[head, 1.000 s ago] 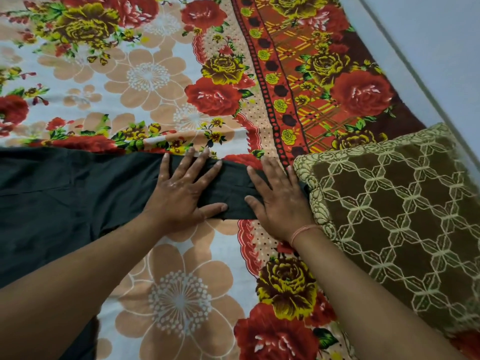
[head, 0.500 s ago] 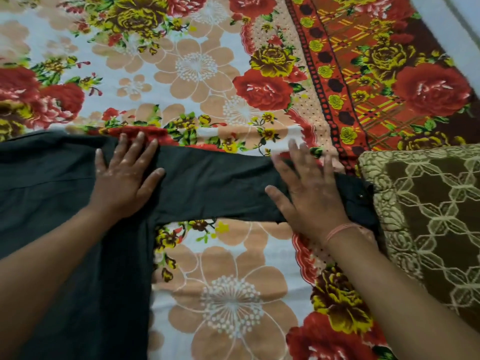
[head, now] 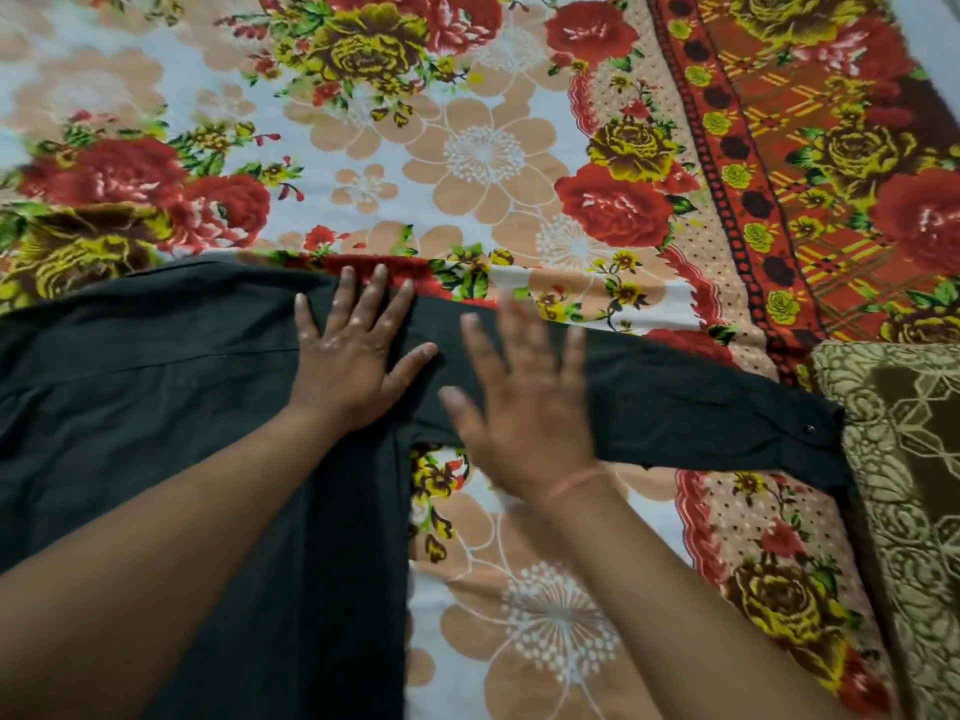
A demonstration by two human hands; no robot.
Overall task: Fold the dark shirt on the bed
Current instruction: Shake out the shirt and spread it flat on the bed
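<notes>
Step in hand, as judged: smoothing the sleeve flat before folding it in.

Your left hand lies flat, fingers spread, palm down on the shirt where the sleeve joins the body; it grips nothing, only presses. Your right hand is also spread wide over the sleeve, holding nothing; it is blurred, so contact with the cloth cannot be confirmed.

To do this well: keep the left palm pinning the shoulder so the body does not drag, and stroke outward toward the cuff, with the grain of the sleeve.

Shirt: dark, matte, thin cloth, spread on the flowered bedsheet. Body lies left and runs toward you; sleeve runs straight out to the right, mostly flat. The cuff shows a small button and touches the patterned pillow.
</notes>
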